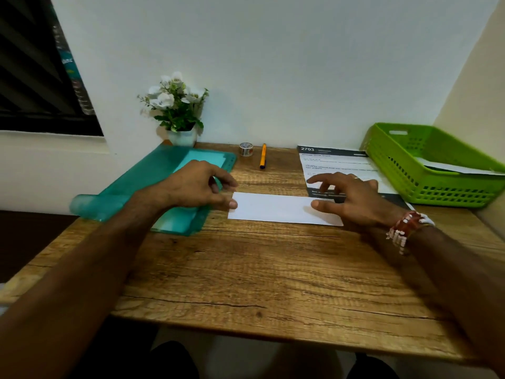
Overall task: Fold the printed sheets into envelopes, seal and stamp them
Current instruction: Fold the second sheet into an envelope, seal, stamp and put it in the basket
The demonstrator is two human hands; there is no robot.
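Now, left hand (196, 184): loosely curled, thumb touching sheet (273, 207) end.
Right hand (352, 198): fingers spread, thumb on sheet.
Sheet: white, flat, rectangular.
Table (246, 269): woodgrain.

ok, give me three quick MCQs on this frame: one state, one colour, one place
1. The folded sheet is: A) flat on the table, left hand and right hand at its ends; B) lifted; C) crumpled.
2. The basket is: A) red; B) green; C) black.
3. The tape roll sits: A) in the basket; B) on the folded sheet; C) just left of the pen.

A: it lies flat, a thumb at each end. B: bright green plastic. C: side by side near the wall.
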